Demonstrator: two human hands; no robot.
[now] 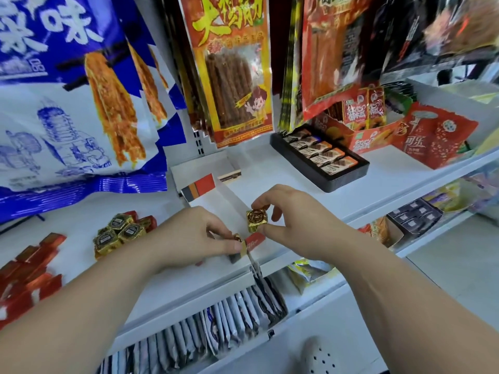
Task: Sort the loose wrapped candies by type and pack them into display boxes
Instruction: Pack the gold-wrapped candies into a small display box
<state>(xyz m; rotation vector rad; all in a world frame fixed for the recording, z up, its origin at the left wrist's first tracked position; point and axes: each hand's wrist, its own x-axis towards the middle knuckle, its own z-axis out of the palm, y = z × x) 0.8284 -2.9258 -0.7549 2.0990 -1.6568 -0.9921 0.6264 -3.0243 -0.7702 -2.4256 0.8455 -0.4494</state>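
Note:
My right hand (291,220) pinches a gold-wrapped square candy (256,220) just above the near end of a white display box (208,195) on the shelf. My left hand (194,236) pinches another small gold candy (237,237) at the box's front flap, which carries a red label (255,240). A pile of gold candies (118,232) lies on the shelf to the left. Red wrapped candies (29,268) lie further left, and a few more show behind the gold pile.
A black tray (348,179) of brown-and-orange wrapped bars sits at the back right. Large snack bags (67,103) hang overhead on the left and centre. Red boxed snacks (421,133) stand at the right. White packets (221,317) fill the shelf below.

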